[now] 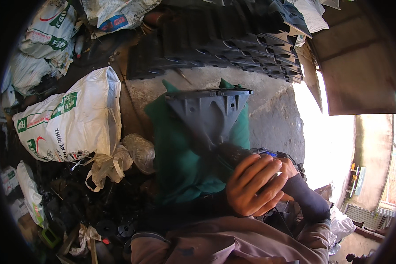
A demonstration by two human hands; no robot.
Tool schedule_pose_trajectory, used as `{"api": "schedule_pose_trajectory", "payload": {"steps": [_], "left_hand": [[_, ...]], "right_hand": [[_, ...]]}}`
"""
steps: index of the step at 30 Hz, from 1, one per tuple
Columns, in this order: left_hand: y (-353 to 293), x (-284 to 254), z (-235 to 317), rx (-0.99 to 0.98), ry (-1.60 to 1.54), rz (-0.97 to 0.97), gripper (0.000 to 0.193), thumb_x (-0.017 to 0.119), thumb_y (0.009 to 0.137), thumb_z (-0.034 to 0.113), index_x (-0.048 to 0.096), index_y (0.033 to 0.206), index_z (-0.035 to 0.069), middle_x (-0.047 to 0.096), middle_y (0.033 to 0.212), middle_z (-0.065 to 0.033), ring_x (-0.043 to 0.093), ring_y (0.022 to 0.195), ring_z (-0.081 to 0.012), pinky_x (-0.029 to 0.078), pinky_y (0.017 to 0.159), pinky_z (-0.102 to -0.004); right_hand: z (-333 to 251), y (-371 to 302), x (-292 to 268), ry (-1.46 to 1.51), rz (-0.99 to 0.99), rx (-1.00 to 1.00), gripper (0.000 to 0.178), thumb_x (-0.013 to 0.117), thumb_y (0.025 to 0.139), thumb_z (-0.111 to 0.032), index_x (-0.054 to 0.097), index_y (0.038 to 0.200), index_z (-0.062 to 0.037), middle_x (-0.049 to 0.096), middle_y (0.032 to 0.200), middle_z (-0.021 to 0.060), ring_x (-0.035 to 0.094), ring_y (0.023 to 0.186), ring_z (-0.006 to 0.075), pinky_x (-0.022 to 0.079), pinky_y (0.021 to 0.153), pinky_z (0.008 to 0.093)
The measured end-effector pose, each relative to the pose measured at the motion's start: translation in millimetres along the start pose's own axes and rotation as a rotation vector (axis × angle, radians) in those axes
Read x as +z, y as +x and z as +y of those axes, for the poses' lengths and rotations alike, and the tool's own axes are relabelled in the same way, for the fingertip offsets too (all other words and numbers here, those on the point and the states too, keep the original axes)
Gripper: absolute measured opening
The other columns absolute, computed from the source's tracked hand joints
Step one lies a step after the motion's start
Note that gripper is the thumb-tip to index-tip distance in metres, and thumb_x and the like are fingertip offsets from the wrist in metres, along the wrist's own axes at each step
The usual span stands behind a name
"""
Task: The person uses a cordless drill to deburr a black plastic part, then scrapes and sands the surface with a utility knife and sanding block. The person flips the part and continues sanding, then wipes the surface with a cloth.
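Observation:
A dark grey moulded plastic part (207, 110) lies over a green cloth (176, 171) in front of me. Its wide, straight edge faces away, and its body narrows to a dark neck toward my hands. At that narrow end my left hand (256, 185) is closed, its fingers curled around the neck; the very end is hidden by them. My right hand (288, 169) is just behind and to the right of the left one, mostly covered by it. Its fingers are hidden, so I cannot make out what they grip.
Similar dark plastic parts (215, 39) lie stacked at the far side. A white woven sack (70, 119) sits at the left, beside a clear plastic bag (138, 152). Dark loose pieces (83, 189) cover the lower left. A brown panel (356, 61) stands at the right.

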State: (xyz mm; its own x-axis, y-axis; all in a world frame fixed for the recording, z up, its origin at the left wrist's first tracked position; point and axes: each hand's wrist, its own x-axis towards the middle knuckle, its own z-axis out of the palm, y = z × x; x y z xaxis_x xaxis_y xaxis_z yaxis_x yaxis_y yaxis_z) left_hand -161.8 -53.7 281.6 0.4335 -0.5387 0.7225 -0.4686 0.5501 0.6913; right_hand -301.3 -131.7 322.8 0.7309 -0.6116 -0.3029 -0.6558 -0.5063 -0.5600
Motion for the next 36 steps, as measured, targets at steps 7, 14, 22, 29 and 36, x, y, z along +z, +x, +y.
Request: {"api": "schedule_pose_trajectory", "payload": {"steps": [7,14,22,29,36], "left_hand": [[-0.6,-1.7,-12.8,0.001,-0.043,-0.089,0.031,0.065,0.083,0.020,0.064,0.104,-0.003,0.064,0.098,-0.0181,0.064,0.092,-0.0339,0.050,0.086,-0.0467],[-0.1,6.9,-39.9,0.203,-0.013,0.138,0.023,0.054,0.080,0.019,0.064,0.078,-0.001,0.062,0.069,-0.0136,0.064,0.060,-0.0276,0.054,0.054,-0.0370],[-8.9,14.5,-46.4,0.253,-0.025,0.237,0.028,0.050,0.083,0.022,0.063,0.074,-0.001,0.061,0.064,-0.0118,0.062,0.053,-0.0256,0.052,0.047,-0.0346],[-10.0,-54.2,-73.2,-0.027,0.143,0.107,0.046,0.046,0.095,0.033,0.053,0.120,-0.005,0.061,0.105,-0.0218,0.061,0.093,-0.0286,0.050,0.083,-0.0415],[20.3,-100.4,-136.2,-0.999,-0.036,0.139,0.058,0.067,0.089,0.035,0.050,0.125,-0.007,0.060,0.100,-0.0095,0.056,0.087,-0.0132,0.044,0.080,-0.0269]], "right_hand": [[5.8,3.3,15.7,-0.104,0.015,0.087,0.041,0.070,0.071,-0.025,0.061,0.105,-0.0049,0.065,0.096,0.0122,0.064,0.088,0.0313,0.051,0.073,0.0378],[-1.1,19.1,13.0,0.141,-0.111,-0.117,0.043,0.069,0.074,-0.022,0.061,0.111,-0.0030,0.066,0.096,0.0107,0.065,0.086,0.0279,0.051,0.072,0.0354],[2.3,21.2,31.8,0.295,0.011,-0.306,0.045,0.067,0.075,-0.026,0.060,0.113,-0.0023,0.066,0.094,0.0118,0.066,0.086,0.0284,0.052,0.069,0.0365],[-4.2,-1.2,4.8,0.086,-0.073,-0.011,0.052,0.073,0.066,-0.021,0.061,0.110,0.0034,0.067,0.094,0.0143,0.068,0.079,0.0287,0.053,0.068,0.0347],[-4.0,9.1,-25.3,0.010,0.083,-0.139,0.061,0.077,0.060,-0.023,0.061,0.114,0.0029,0.068,0.084,0.0143,0.069,0.070,0.0282,0.056,0.067,0.0329]]}}
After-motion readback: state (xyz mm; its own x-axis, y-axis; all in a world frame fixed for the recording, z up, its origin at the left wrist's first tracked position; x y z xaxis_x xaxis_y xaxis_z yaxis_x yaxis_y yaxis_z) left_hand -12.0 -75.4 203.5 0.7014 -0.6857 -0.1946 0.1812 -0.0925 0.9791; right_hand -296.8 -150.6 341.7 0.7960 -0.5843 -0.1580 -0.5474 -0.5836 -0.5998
